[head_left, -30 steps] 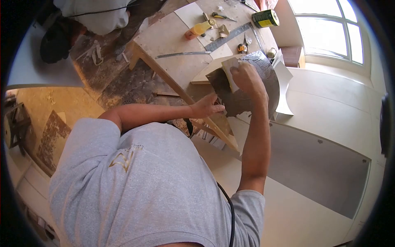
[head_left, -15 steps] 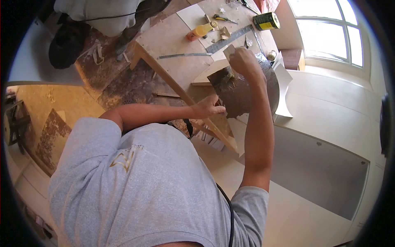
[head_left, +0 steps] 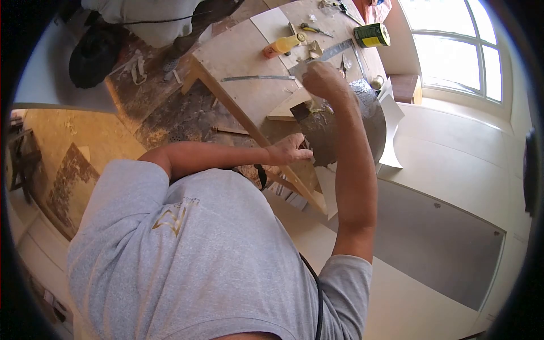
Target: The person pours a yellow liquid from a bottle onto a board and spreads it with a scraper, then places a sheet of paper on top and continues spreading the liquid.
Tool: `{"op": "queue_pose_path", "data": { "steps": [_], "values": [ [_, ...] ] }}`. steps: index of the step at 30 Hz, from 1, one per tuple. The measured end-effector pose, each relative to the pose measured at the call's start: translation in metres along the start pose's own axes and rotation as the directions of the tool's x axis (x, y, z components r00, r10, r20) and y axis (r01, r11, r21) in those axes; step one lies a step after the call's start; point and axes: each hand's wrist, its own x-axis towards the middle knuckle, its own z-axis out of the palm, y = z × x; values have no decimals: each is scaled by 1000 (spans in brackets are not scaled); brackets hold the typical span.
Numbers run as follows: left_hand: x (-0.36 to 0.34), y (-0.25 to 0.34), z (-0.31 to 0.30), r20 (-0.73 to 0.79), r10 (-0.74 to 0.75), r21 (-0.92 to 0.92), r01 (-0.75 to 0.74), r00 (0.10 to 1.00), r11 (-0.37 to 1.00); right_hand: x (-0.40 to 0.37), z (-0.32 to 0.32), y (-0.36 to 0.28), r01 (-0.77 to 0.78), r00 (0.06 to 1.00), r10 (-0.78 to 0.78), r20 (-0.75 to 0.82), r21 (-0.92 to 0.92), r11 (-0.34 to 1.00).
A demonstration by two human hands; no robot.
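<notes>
A curved brown panel (head_left: pixel 345 133) with a glossy, wet-looking surface stands at the table's corner. Yellowish glue-like stuff lies in a smear (head_left: pixel 320 107) near its upper left edge. My right hand (head_left: pixel 326 80) is closed around a thin flat spreader (head_left: pixel 298 70), held above that edge; part of the spreader is hidden by the fingers. At the panel's left edge, my left hand (head_left: pixel 288 150) grips with thumb and fingers, its fingertips partly hidden. White curved pieces (head_left: pixel 390 127) sit against the panel's right side.
On the wooden table (head_left: pixel 238 54) are a bottle of yellow-orange liquid (head_left: pixel 283 45), pliers (head_left: pixel 315 29), a dark green can (head_left: pixel 372 35) and metallic strips (head_left: pixel 258 77). A white cabinet (head_left: pixel 447 141) with an open recess is at right. Another person (head_left: pixel 153 22) is at upper left, above a littered floor.
My right hand has shifted left with the spreader, which now reaches past the panel's upper left edge. My left hand stays at the panel's edge. The view has shifted slightly.
</notes>
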Motion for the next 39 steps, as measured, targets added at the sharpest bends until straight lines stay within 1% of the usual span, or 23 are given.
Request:
{"op": "queue_pose_path", "data": {
  "steps": [2, 3, 4, 7, 8, 10, 11, 12, 13, 14, 15, 16, 17, 19, 21, 28, 30, 31, 33, 36, 37, 38, 39],
  "values": [
    [5, -13, 0, -4, 13, 57, -13, 1000, 998, 1, -11, 10, 39, 999, -39, 25, -22, 999],
    [7, -19, 0, -7, 25, 114, -24, 1000, 993, 4, -7, 20, -6, 1000, 6, -15, -28, 1000],
    [7, -19, 1, -7, 25, 115, -24, 1000, 993, 8, -1, 26, -52, 997, 50, -55, -30, 998],
    [8, -22, 3, -35, 35, 129, -30, 999, 991, 23, 21, 38, -24, 1000, 23, -9, -85, 996],
    [9, -23, 3, -18, 47, 90, -45, 999, 995, 26, 27, 41, -24, 1000, 23, -9, -84, 996],
    [8, -19, 2, -6, 60, 53, -60, 998, 997, 26, 31, 35, 138, 990, -141, -4, -157, 978],
    [5, -18, 2, -44, 76, 121, -70, 996, 990, 28, 32, 31, 140, 990, -142, -3, -156, 978],
    [4, -15, 2, -80, 94, 189, -78, 992, 979, 23, 24, 17, 152, 988, -152, 6, -88, 984],
    [4, -15, 3, -80, 94, 189, -77, 992, 979, 18, 22, 8, 164, 986, -163, 15, -21, 986],
    [5, -14, 3, -52, 83, 103, -78, 995, 992, 13, 22, 0, 164, 986, -164, 16, -21, 986],
    [5, -11, 3, -24, 76, 17, -76, 997, 997, 9, 24, -3, 239, 971, -239, 6, -31, 971],
    [5, -8, 2, -26, 78, 17, -77, 997, 997, 7, 24, -6, 312, 950, -312, -2, -44, 949],
    [4, -6, 0, -10, 41, 41, -41, 999, 998, 11, 23, -3, 315, 949, -315, -2, -46, 948],
    [3, -6, 1, 3, 4, 63, -4, 1000, 998, 24, 20, 14, 205, 978, -206, 0, -89, 975],
    [3, -9, 3, -64, 61, 75, -56, 996, 996, 21, 7, 16, 81, 996, -76, 42, -130, 988],
    [1, 2, 0, -41, 36, 104, -32, 999, 994, 22, 23, 36, 18, 999, -21, -23, -122, 992],
    [2, 2, 0, -20, -14, 106, 16, 1000, 994, 21, 28, 27, 97, 995, -98, -2, -140, 985],
    [2, -2, 0, -20, -16, 107, 18, 1000, 994, 22, 31, 21, 97, 995, -98, -2, -137, 986],
    [5, -13, 3, -46, 22, 83, -18, 999, 996, 25, 36, 8, 314, 949, -313, 22, -101, 944],
    [8, -19, 4, -44, 87, 72, -83, 995, 994, 10, 37, -23, 351, 936, -347, 57, -87, 932],
    [7, -15, 3, -44, 87, 73, -84, 995, 994, -1, 26, -34, 304, 950, -305, 71, 14, 952],
    [6, -11, 2, -30, 64, 79, -61, 998, 995, -10, 12, -37, 304, 950, -304, 71, 13, 953],
    [4, -6, 2, -17, 40, 85, -38, 999, 996, -19, -1, -37, 332, 941, -337, 33, 119, 936]
  ]
}}
